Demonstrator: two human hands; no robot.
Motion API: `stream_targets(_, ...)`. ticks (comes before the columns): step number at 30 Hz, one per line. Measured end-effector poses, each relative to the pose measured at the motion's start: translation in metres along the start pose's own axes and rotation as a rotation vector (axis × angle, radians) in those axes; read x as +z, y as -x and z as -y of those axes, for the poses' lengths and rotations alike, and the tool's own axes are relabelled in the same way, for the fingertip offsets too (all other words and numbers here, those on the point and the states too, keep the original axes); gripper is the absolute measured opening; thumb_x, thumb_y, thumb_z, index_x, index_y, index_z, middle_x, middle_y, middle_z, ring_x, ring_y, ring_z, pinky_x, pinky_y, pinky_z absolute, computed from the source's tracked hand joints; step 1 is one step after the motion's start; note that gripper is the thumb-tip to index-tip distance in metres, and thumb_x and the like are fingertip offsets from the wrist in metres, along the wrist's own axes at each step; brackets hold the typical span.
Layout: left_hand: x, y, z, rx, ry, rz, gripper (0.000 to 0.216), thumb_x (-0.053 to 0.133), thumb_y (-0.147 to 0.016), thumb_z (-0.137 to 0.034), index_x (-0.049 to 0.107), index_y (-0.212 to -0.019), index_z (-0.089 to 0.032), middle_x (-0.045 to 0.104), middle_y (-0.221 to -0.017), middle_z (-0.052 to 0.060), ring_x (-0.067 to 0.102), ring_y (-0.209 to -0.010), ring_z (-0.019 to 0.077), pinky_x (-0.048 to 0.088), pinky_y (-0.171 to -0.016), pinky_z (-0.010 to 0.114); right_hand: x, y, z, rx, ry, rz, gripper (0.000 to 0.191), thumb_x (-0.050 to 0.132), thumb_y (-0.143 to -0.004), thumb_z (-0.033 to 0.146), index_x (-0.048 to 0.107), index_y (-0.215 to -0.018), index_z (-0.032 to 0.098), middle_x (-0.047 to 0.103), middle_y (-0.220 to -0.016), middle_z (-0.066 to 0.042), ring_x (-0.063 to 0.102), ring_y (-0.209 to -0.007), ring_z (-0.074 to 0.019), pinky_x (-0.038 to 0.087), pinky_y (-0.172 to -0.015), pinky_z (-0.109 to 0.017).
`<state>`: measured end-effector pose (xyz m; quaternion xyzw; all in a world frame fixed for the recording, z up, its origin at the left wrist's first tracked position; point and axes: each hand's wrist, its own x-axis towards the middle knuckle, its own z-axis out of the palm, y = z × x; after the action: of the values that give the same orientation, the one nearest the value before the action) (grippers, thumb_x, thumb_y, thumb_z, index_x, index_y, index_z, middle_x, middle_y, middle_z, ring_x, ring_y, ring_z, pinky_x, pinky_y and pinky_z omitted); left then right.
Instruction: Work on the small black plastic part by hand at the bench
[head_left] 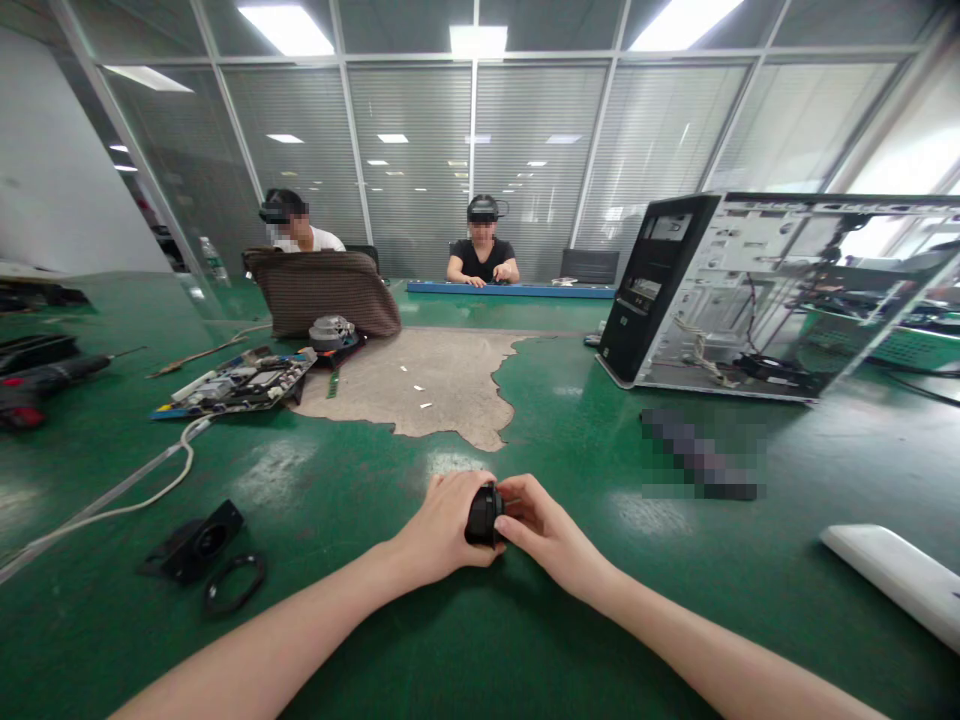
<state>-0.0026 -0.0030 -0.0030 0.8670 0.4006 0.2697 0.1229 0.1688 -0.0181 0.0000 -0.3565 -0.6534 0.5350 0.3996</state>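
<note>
My left hand point(444, 515) is wrapped around a small black rounded plastic part point(482, 517), just above the green tabletop point(360, 660). From the other side, my right hand point(551, 530) grips the edge of the same part with thumb and fingers. Its exact kind is hard to tell, since both hands cover much of it. To the left lie a black angular housing with a round opening point(206, 540) and a black ring point(235, 584), both apart from my hands.
A circuit board point(244, 382) and a pale cable point(169, 478) lie left, with a power drill point(49, 375) beyond. An open computer case point(660, 290) stands right, a white object point(892, 575) nearer. Two people sit across the table, one behind a brown cloth-covered object point(322, 292).
</note>
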Motion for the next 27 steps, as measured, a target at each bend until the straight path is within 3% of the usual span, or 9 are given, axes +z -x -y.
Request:
stream_targets(5, 0.0016, 0.0008, 0.0034, 0.027, -0.01, -0.012, 0.061, 0.068, -0.058, -0.03, 0.036, -0.11, -0.021, 0.054, -0.101, 0.003, 0.05, -0.09, 0.0223, 0.032, -0.077, 0.034, -0.0031, 0.001, -0.0016, 0.018, -0.039, 0.078, 0.028, 0.063, -0.073, 0.027, 0.044, -0.094, 0.021, 0.056, -0.092, -0.001, 0.057, -0.083, -0.0141, 0.047, -0.073, -0.029)
stream_targets(10, 0.0001, 0.0016, 0.0038, 0.043, -0.021, -0.001, 0.063, 0.068, -0.059, -0.034, 0.035, -0.111, -0.021, 0.053, -0.102, 0.004, 0.049, -0.092, 0.0224, 0.031, -0.079, 0.034, -0.0025, -0.0004, -0.0033, 0.013, -0.082, 0.014, 0.019, 0.057, -0.078, 0.031, 0.045, -0.089, 0.021, 0.055, -0.083, 0.0, 0.057, -0.075, -0.0124, 0.047, -0.07, -0.029)
stream_targets(13, -0.0014, 0.0015, 0.0013, 0.037, -0.026, 0.013, 0.061, 0.067, -0.06, -0.034, 0.035, -0.111, -0.021, 0.053, -0.102, 0.004, 0.049, -0.093, 0.0223, 0.031, -0.079, 0.034, -0.0021, -0.0011, -0.0035, -0.008, -0.006, -0.018, 0.022, 0.059, -0.076, 0.028, 0.046, -0.091, 0.02, 0.053, -0.091, -0.001, 0.056, -0.084, -0.014, 0.046, -0.075, -0.03)
stream_targets(20, -0.0014, 0.0023, 0.0, 0.014, -0.031, 0.025, 0.058, 0.065, -0.061, -0.032, 0.036, -0.11, -0.022, 0.053, -0.101, 0.003, 0.05, -0.093, 0.0229, 0.031, -0.079, 0.035, -0.0062, 0.0056, -0.005, -0.053, -0.005, 0.103, 0.031, 0.061, -0.074, 0.024, 0.043, -0.099, 0.022, 0.053, -0.097, -0.001, 0.057, -0.087, -0.0136, 0.046, -0.081, -0.033)
stream_targets(24, 0.0006, 0.0021, 0.0004, 0.009, -0.049, 0.016, 0.057, 0.065, -0.062, -0.035, 0.036, -0.11, -0.022, 0.053, -0.102, 0.004, 0.05, -0.093, 0.0229, 0.031, -0.079, 0.035, -0.0049, 0.0044, -0.0043, -0.045, 0.001, 0.041, 0.019, 0.057, -0.077, 0.027, 0.046, -0.09, 0.02, 0.054, -0.087, 0.0, 0.058, -0.079, -0.0125, 0.048, -0.072, -0.029)
stream_targets(27, 0.0015, 0.0016, 0.0004, 0.015, -0.052, 0.012, 0.057, 0.065, -0.063, -0.035, 0.036, -0.11, -0.022, 0.053, -0.102, 0.003, 0.05, -0.093, 0.0228, 0.031, -0.079, 0.035, -0.0034, 0.0028, -0.0038, -0.045, 0.045, -0.004, 0.02, 0.058, -0.077, 0.026, 0.046, -0.092, 0.02, 0.053, -0.088, 0.0, 0.058, -0.078, -0.0124, 0.048, -0.071, -0.029)
